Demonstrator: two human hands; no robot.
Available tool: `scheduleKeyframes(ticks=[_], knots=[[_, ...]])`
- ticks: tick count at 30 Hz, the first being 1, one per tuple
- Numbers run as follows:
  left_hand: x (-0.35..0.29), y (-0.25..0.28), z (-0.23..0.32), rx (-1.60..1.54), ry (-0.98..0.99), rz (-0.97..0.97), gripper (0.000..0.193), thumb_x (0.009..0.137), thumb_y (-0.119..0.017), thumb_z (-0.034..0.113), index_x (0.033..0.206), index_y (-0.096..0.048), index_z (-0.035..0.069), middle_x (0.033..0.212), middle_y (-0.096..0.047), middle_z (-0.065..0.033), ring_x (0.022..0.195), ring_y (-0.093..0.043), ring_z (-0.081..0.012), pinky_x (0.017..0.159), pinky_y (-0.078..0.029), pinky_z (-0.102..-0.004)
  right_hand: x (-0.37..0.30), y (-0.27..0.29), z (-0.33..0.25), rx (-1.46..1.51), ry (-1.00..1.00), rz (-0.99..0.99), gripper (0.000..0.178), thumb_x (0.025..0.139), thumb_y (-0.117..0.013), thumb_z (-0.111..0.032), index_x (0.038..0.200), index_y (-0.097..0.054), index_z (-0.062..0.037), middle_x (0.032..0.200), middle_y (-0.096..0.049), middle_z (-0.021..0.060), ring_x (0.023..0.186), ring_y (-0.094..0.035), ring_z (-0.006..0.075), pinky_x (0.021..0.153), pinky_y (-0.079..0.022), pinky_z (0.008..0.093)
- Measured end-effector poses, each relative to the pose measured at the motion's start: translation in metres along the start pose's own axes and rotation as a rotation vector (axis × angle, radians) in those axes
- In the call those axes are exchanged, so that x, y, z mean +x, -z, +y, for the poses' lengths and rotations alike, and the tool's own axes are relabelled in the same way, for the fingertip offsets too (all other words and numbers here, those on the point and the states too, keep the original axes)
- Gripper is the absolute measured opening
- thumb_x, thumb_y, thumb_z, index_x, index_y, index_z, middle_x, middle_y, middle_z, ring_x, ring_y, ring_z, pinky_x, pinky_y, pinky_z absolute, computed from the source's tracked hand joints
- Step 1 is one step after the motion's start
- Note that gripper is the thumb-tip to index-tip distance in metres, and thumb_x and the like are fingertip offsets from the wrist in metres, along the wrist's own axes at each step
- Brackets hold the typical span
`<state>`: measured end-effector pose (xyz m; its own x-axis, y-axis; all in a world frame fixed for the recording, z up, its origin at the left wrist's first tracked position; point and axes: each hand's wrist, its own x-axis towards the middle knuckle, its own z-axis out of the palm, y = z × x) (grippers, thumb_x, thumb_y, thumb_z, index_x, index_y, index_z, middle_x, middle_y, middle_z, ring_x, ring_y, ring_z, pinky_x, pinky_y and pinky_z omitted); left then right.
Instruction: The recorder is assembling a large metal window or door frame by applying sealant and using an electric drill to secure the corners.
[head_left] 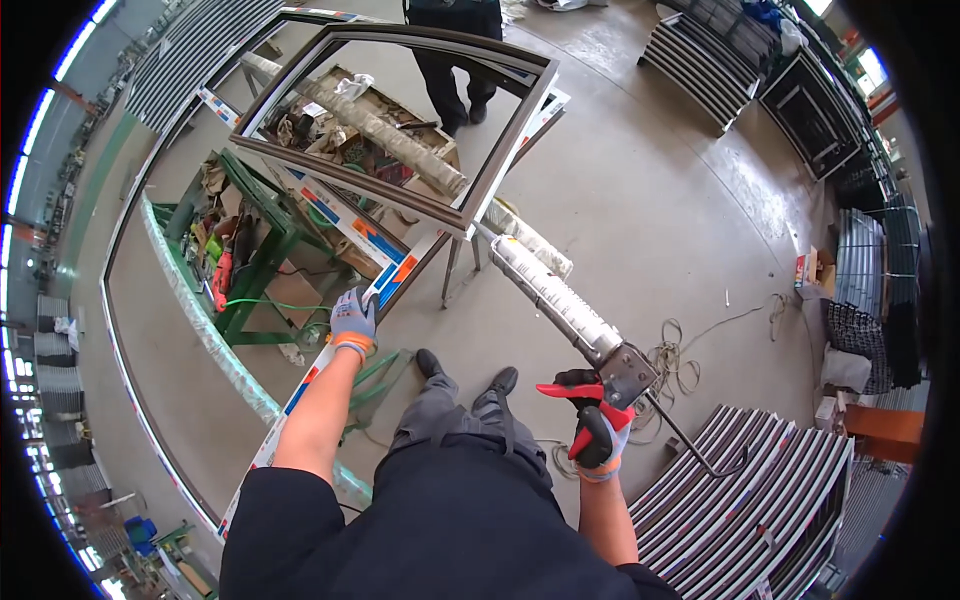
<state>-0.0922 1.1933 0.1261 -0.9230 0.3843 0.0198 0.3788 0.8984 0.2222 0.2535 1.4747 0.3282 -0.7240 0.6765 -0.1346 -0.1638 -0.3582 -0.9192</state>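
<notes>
The frame looks metal, the cartridge smooth plastic.

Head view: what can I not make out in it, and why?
In the head view:
Co-worker: head and shoulders cut off by the top edge.
Caulking gun: nozzle tip too small to tell whether it touches the brown frame.
Left hand: palm hidden by its own back.
Right hand: palm hidden by its fingers and the gun.
Green stand: smaller contents overlap, too small.

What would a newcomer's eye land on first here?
The caulking gun in the person's right grip, right of centre, slants toward the lower corner of a brown frame at upper centre. Left of centre, a bright red tool stands out beside green metalwork.
</notes>
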Motion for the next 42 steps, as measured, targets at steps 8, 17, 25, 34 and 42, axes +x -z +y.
scheduleKeyframes(ticks=[8,17,25,34,42], knots=[[-0.002,-0.006,-0.008,0.05,-0.007,0.077,0.047,0.088,-0.062,0.035,0.123,-0.056,0.004,0.117,-0.063,-0.017,0.111,-0.058,-0.0323,0.098,-0.044,-0.0422,0.017,-0.004,0.005,-0.04,-0.017,-0.013,0.047,0.078,-0.06,-0.017,0.114,-0.06,0.0135,0.112,-0.066,0.0217,0.108,-0.064,0.0297,0.102,-0.044,0.0389],[-0.001,-0.007,-0.007,0.082,0.037,-0.026,0.053,0.089,-0.06,0.037,0.128,-0.054,0.002,0.124,-0.061,-0.0175,0.119,-0.055,-0.033,0.105,-0.04,-0.042,0.025,0.005,0.01,-0.209,-0.032,-0.051,0.044,0.076,-0.058,-0.016,0.109,-0.06,0.0123,0.104,-0.066,0.0243,0.102,-0.064,0.0363,0.098,-0.047,0.0468],[-0.002,-0.008,-0.007,0.075,0.03,0.006,0.052,0.089,-0.06,0.037,0.128,-0.054,0.002,0.125,-0.06,-0.0188,0.12,-0.054,-0.0344,0.105,-0.039,-0.0416,0.03,-0.007,0.009,-0.006,-0.098,0.022,0.033,0.077,-0.062,-0.014,0.103,-0.062,0.0061,0.096,-0.067,0.0163,0.092,-0.065,0.0283,0.088,-0.049,0.04],[-0.001,-0.001,-0.002,0.051,0.041,-0.032,0.051,0.09,-0.059,0.037,0.128,-0.054,0.002,0.125,-0.059,-0.0194,0.12,-0.054,-0.0348,0.105,-0.04,-0.0418,0.031,-0.003,0.01,0.001,-0.104,0.008,0.032,0.077,-0.061,-0.012,0.104,-0.061,0.0063,0.096,-0.067,0.016,0.093,-0.065,0.0286,0.088,-0.049,0.0413],[0.001,0.0,0.002,0.025,0.035,-0.03,0.049,0.09,-0.06,0.036,0.126,-0.055,0.003,0.12,-0.061,-0.0188,0.115,-0.057,-0.0342,0.103,-0.042,-0.0418,0.031,-0.007,-0.01,-0.208,-0.086,-0.045,0.04,0.074,-0.062,-0.008,0.111,-0.068,0.0066,0.111,-0.07,0.0144,0.102,-0.064,0.0224,0.093,-0.046,0.0322]])
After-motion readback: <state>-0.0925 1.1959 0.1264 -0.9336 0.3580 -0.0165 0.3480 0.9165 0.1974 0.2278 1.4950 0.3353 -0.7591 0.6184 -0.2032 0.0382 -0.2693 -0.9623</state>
